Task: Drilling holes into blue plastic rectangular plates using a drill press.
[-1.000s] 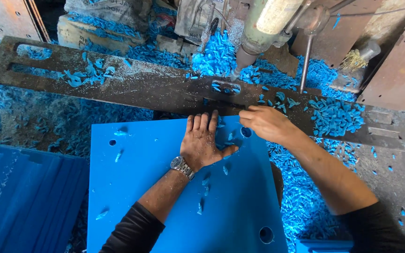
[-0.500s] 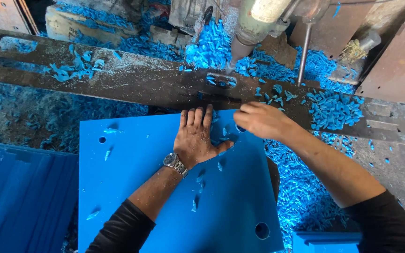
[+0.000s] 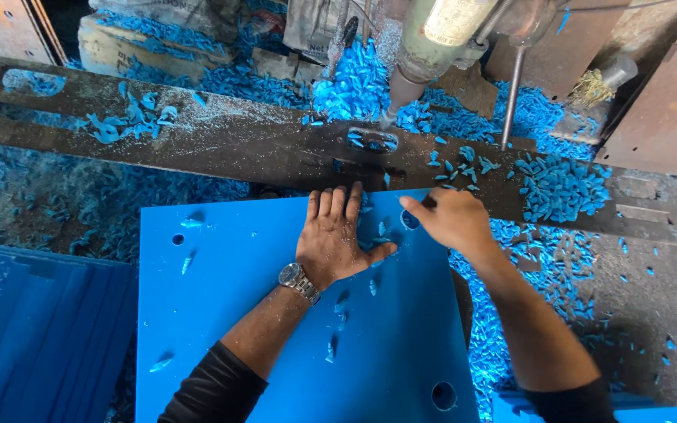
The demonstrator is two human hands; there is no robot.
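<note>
A big blue plastic sheet [image 3: 276, 329] fills the lower middle of the frame, its top edge butted against the long rusty steel bar [image 3: 221, 145] that runs across the upper half. The left hand [image 3: 334, 235] lies flat on the sheet near that top edge, fingers spread and together pointing toward the bar, palm down and gripping nothing, with a wristwatch [image 3: 299, 282] just behind it. The right hand [image 3: 452, 219] rests at the sheet's upper right corner, fingers loosely curled over the edge beside a drilled hole [image 3: 410, 221]; whether it pinches the edge I cannot tell.

The drill [image 3: 432, 39] hangs at the top centre, its tip just above the slot in the bar [image 3: 371, 139], slightly beyond the sheet's edge. Blue shavings [image 3: 558, 188] are heaped all around and a few curls lie on the sheet itself.

To my eye, doing this well means pressing the sheet flat with the open palm, keeping it square to the bar, brushing the curls out from under so it sits level, and holding both hands well aside of the drill tip. Other holes [image 3: 443, 395] show near the lower right and at the upper left [image 3: 177, 239].
</note>
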